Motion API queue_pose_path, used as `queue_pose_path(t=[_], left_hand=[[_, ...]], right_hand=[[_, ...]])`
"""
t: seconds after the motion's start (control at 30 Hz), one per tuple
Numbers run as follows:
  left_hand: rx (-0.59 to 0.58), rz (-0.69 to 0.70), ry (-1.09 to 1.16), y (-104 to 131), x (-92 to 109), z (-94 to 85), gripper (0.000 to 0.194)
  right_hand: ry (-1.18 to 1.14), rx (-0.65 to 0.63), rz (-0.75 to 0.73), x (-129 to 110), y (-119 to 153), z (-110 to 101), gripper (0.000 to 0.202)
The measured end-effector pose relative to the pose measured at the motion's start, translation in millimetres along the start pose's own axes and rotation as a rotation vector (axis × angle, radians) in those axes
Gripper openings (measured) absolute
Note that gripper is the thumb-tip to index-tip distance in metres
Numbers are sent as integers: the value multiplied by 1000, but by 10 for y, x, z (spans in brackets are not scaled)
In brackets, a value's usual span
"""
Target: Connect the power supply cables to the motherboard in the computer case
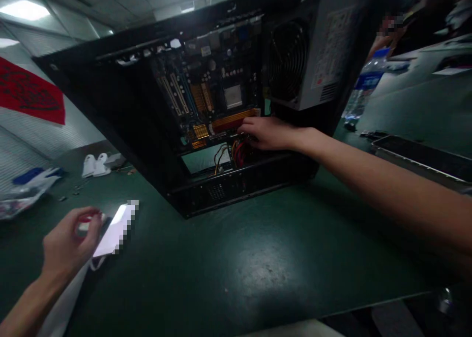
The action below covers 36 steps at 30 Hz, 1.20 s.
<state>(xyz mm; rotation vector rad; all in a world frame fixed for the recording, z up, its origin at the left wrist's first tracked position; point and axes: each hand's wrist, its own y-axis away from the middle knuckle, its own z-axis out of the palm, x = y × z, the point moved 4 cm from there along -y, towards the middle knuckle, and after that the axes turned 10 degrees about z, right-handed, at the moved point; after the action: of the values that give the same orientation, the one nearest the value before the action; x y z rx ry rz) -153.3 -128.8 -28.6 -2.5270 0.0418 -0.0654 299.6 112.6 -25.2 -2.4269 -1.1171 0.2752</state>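
An open black computer case [147, 169] stands tilted on the green table, its inside facing me. Inside it are a motherboard [217, 98] and, at the upper right, a grey power supply [324, 56]. My right hand [267, 132] reaches in at the memory slots [236, 120], just above a bundle of coloured cables [239, 152]. Its fingers are curled, and what they grip, if anything, is hidden. My left hand [73, 236] hovers at the left with thumb and fingers bent into a ring; a small pale thing at the fingertips is unclear. Beside it lies a lit phone [114, 231].
White objects [95, 165] and a plastic bag [27, 194] lie at the left. A water bottle [365, 88] and a flat black panel [424, 155] are on the right. The table's front edge [383, 301] is near me. Another person's hand [385, 39] shows at the upper right.
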Motion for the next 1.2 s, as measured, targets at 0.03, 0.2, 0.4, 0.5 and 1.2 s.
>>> queue_pose_path(t=[0.03,0.2,0.4,0.5,1.2], left_hand=[[31,100,41,-23,126,-45,22],[-47,755,176,-256,1350,-148,26],[-17,593,296,-1027,2668,350,14],[-29,395,355,-1396,2881,817,27],[-313,535,515,-1496,3009,1100,26]], right_hand=[[-2,-9,-15,27,40,-28,36],[-138,-117,-54,114,321,-128,31],[-195,-188,118,115,441,-66,34],[-159,-195,163,89,440,-66,35],[-89,-98,293,52,511,-150,34]])
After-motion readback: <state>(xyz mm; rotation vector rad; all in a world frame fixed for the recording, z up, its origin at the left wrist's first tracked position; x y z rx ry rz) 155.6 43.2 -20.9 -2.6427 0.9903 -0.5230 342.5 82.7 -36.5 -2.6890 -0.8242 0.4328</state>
